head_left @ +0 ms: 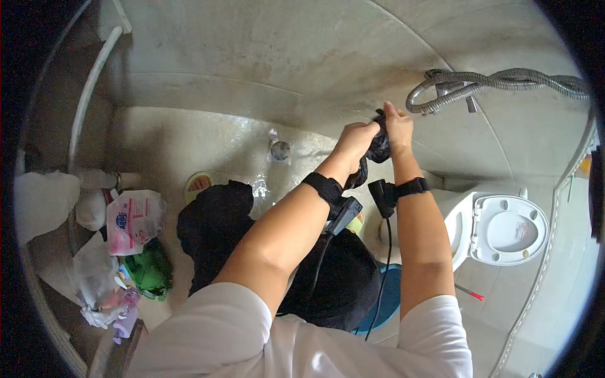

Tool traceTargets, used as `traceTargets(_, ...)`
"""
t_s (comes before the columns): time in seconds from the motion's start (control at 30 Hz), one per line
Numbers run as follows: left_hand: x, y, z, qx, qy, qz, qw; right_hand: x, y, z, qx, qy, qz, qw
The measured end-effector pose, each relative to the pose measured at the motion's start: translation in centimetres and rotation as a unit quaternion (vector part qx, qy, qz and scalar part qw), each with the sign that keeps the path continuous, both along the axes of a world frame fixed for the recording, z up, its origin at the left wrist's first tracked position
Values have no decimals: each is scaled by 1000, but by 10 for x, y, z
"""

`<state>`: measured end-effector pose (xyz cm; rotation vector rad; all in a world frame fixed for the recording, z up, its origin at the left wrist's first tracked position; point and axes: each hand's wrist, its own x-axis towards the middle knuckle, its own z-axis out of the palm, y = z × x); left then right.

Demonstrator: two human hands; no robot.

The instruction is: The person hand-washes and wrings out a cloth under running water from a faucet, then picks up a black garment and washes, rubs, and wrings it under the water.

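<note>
Both arms reach forward, and a bunched black cloth (378, 150) is gripped between my hands near the wall. My left hand (358, 140) is closed round one side of it, with a dark end hanging below the wrist. My right hand (398, 126) sits close beside, fingers closed on the upper part. The cloth looks wet and crumpled; what kind of item it is cannot be told. Black straps with small devices and cables are on both wrists. Below, a blue basin (389, 296) is partly hidden by my leg and right arm.
A coiled metal shower hose (491, 80) hangs at a wall tap, right of my hands. A white toilet (510, 230) with its lid raised stands to the right. A floor drain (279, 150) lies ahead on wet tiles. Plastic packages (133, 220) and a green bag (149, 269) are at left.
</note>
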<state>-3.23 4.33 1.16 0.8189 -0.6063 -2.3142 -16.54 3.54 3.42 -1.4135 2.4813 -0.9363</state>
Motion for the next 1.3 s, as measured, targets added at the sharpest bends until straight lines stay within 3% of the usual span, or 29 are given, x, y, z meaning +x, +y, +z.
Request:
traceTargets(0.07,4,-4,2,-3,24,-15,1000,-6,2,-3,12,-52,-41,998)
traceTargets(0.13,7,-10,-8,0,104,-11,994,7,16,1,-96,-144,21,985)
traceTargets(0.17,5,-13,-16,2,102,-2,995,17,25,4,-91,-147,29,984)
traceTargets(0.23,5,-20,-29,188,181,100,960,59,45,29,-49,-43,133,989)
traceTargets(0.27,10,-24,-32,214,230,6,949,79,49,35,-22,-1,129,991)
traceTargets(0.37,9,-20,-47,269,424,-37,864,121,43,43,-4,140,115,983)
traceTargets(0.4,0,-19,-63,169,515,-61,838,129,36,45,22,175,110,978)
traceTargets(0.43,5,-19,-49,171,513,-61,839,133,29,46,46,210,104,971)
traceTargets(0.5,11,-19,-22,274,314,71,906,122,19,40,68,138,60,986)
traceTargets(0.53,12,-20,-21,128,228,59,963,113,10,38,79,68,19,994)
traceTargets(0.57,9,-19,-18,127,228,59,964,94,3,29,77,68,19,994)
traceTargets(0.63,4,-10,-5,149,58,42,986,44,-1,11,-13,267,109,957)
traceTargets(0.67,14,-5,18,125,-60,-2,990,27,-3,13,31,135,39,990)
traceTargets(0.7,6,0,10,100,-16,7,995,17,-2,16,76,-1,-32,997)
traceTargets(0.73,5,0,7,56,-22,-19,998,16,2,29,115,0,-33,993)
traceTargets(0.9,16,-20,4,-191,-54,-118,973,22,29,57,66,-62,-27,996)
traceTargets(0.97,29,-18,29,-89,107,-73,988,26,31,61,-32,-237,6,971)
traceTargets(1.0,31,-19,33,-150,146,-117,971,31,29,58,-60,-299,16,952)
traceTargets(1.03,34,-18,37,-205,60,-138,967,38,30,61,-58,-339,37,938)
traceTargets(1.1,29,-16,25,-236,14,-86,968,43,33,65,-34,-442,49,895)
traceTargets(1.23,29,-24,23,-104,66,38,992,52,48,75,-63,-445,83,890)
traceTargets(1.3,30,-24,32,-31,74,81,993,36,54,66,52,-380,114,917)
